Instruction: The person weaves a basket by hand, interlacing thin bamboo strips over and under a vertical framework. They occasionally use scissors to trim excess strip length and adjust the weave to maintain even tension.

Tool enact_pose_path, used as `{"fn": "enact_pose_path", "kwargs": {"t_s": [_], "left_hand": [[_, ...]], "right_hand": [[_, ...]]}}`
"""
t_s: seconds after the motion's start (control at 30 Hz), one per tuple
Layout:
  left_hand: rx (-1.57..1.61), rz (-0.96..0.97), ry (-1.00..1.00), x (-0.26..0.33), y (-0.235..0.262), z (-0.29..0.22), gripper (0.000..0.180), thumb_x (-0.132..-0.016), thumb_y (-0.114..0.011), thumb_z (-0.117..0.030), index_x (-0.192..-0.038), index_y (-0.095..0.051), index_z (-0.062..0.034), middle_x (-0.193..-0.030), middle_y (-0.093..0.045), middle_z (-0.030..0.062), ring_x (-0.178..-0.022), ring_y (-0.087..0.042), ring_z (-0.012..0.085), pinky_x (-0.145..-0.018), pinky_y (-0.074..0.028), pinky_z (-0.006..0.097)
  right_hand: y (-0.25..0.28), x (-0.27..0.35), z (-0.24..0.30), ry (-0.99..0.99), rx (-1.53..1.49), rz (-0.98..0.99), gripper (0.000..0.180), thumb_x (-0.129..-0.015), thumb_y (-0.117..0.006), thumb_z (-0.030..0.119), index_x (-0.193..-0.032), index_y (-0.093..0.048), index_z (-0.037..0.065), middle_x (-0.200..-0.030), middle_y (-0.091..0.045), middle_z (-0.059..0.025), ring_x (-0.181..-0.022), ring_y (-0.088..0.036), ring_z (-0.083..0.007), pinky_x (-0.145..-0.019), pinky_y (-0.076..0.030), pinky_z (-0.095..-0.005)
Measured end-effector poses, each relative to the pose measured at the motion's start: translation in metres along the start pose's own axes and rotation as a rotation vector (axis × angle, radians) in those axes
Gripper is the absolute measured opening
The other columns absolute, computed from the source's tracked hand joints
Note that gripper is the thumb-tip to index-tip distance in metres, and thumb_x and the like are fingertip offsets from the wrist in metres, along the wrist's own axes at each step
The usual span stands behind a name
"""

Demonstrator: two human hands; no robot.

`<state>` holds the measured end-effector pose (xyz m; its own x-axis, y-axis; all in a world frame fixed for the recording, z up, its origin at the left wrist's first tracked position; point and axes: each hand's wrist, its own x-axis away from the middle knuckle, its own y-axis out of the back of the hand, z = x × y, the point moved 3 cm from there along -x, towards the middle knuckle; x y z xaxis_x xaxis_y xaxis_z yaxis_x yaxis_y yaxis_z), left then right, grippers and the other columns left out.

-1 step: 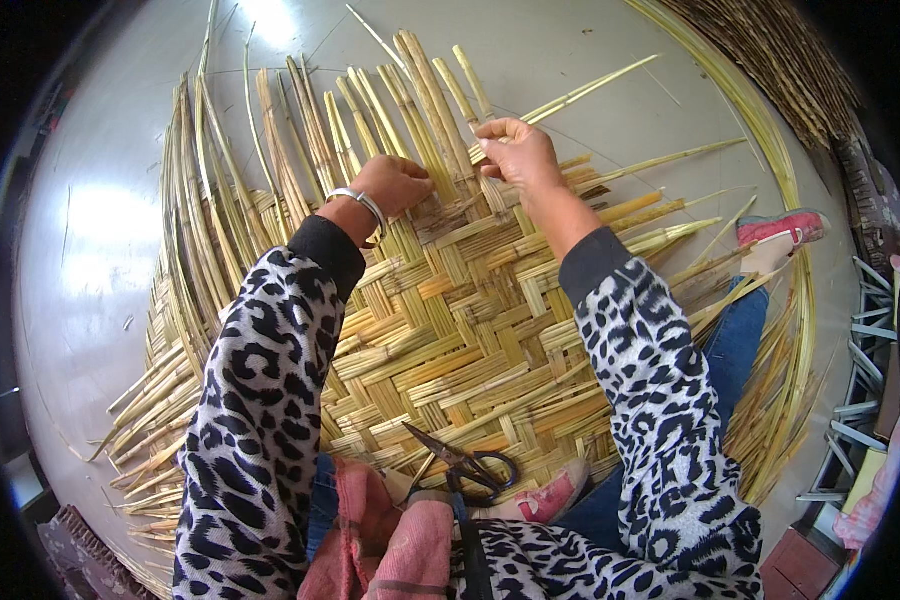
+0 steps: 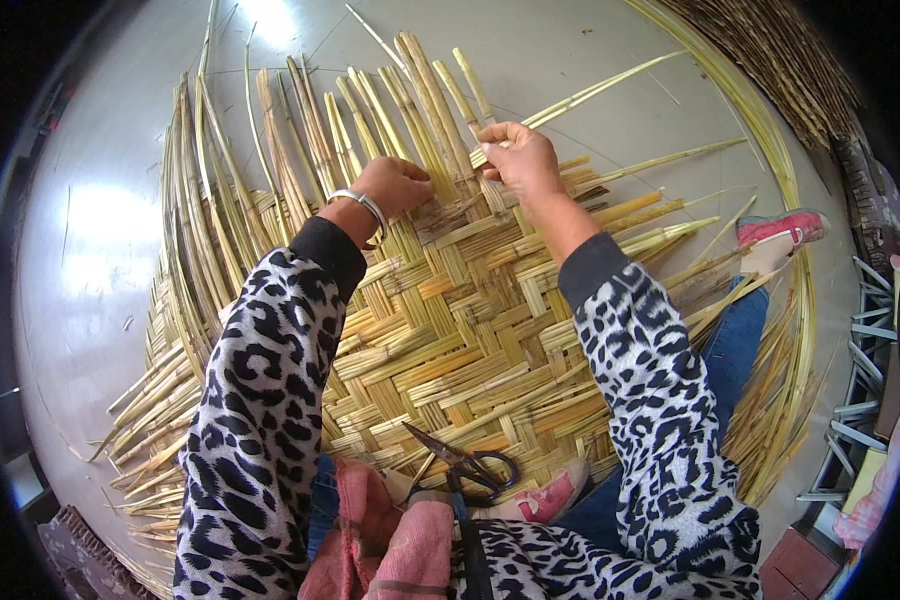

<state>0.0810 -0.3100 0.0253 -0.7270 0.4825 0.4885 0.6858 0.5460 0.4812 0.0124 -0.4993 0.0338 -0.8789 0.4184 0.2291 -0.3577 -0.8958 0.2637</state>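
A half-woven mat of flat yellow reed strips (image 2: 450, 330) lies on the floor in front of me, with loose strip ends fanning out beyond the weave. My left hand (image 2: 395, 185), a metal bangle on its wrist, bears down on the far edge of the weave with its fingers curled over upright strips. Just to its right, my right hand (image 2: 520, 160) pinches a long pale reed strip (image 2: 590, 95) that runs off to the upper right. Both arms wear leopard-print sleeves.
Black-handled scissors (image 2: 465, 462) lie on the near edge of the mat by my lap. A pink shoe (image 2: 780, 228) rests at the right and another (image 2: 550, 497) near me. Long loose reeds (image 2: 790, 330) curve along the right side. The grey floor (image 2: 90, 250) is glossy.
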Motion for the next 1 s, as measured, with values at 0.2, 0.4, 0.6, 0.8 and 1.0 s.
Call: {"fn": "enact_pose_path", "kwargs": {"t_s": [0.2,0.4,0.6,0.8,1.0], "left_hand": [[-0.178,-0.021,-0.075,-0.003,-0.011,0.007,0.031,-0.079,-0.071,-0.024,-0.104,-0.075,-0.0059,-0.091,-0.074,0.0136,-0.085,-0.070,0.0267,-0.080,-0.054,0.035],[-0.268,-0.212,-0.175,0.012,-0.020,0.010,0.027,-0.081,-0.068,-0.024,-0.102,-0.076,-0.0089,-0.091,-0.072,0.0179,-0.086,-0.070,0.0329,-0.082,-0.055,0.039],[-0.170,-0.592,-0.297,0.036,-0.035,0.002,0.027,-0.087,-0.067,-0.019,-0.109,-0.070,-0.0047,-0.103,-0.068,0.0178,-0.085,-0.069,0.0318,-0.080,-0.054,0.038],[-0.233,-0.460,-0.576,0.040,-0.062,-0.042,0.030,-0.091,-0.063,-0.013,-0.121,-0.063,-0.0061,-0.117,-0.061,0.0151,-0.101,-0.063,0.0358,-0.087,-0.053,0.041],[-0.149,-0.052,-0.376,-0.009,-0.067,-0.064,0.028,-0.092,-0.063,-0.017,-0.114,-0.068,-0.0018,-0.091,-0.073,0.0171,-0.074,-0.070,0.0228,-0.071,-0.055,0.034]], "right_hand": [[0.004,0.039,-0.013,0.216,0.382,-0.276,0.014,-0.083,-0.066,0.019,-0.092,-0.073,0.013,-0.084,-0.072,-0.0122,-0.078,-0.070,-0.0297,-0.072,-0.054,-0.0389],[0.006,0.037,-0.034,0.115,0.376,-0.287,0.015,-0.083,-0.066,0.018,-0.096,-0.073,0.012,-0.081,-0.072,-0.0112,-0.075,-0.069,-0.0268,-0.070,-0.054,-0.0379],[0.033,0.021,-0.046,-0.055,-0.228,-0.132,0.019,-0.087,-0.065,0.008,-0.105,-0.068,0.003,-0.080,-0.067,-0.0025,-0.068,-0.061,-0.0092,-0.059,-0.048,-0.0230],[0.048,0.030,-0.039,-0.015,-0.319,-0.022,0.016,-0.093,-0.061,0.008,-0.107,-0.067,0.005,-0.086,-0.066,0.0002,-0.073,-0.061,-0.0076,-0.066,-0.049,-0.0211],[0.059,0.035,-0.034,-0.055,-0.388,0.054,0.017,-0.092,-0.055,0.000,-0.103,-0.068,0.004,-0.090,-0.067,-0.0010,-0.076,-0.061,-0.0083,-0.066,-0.051,-0.0233]]}}
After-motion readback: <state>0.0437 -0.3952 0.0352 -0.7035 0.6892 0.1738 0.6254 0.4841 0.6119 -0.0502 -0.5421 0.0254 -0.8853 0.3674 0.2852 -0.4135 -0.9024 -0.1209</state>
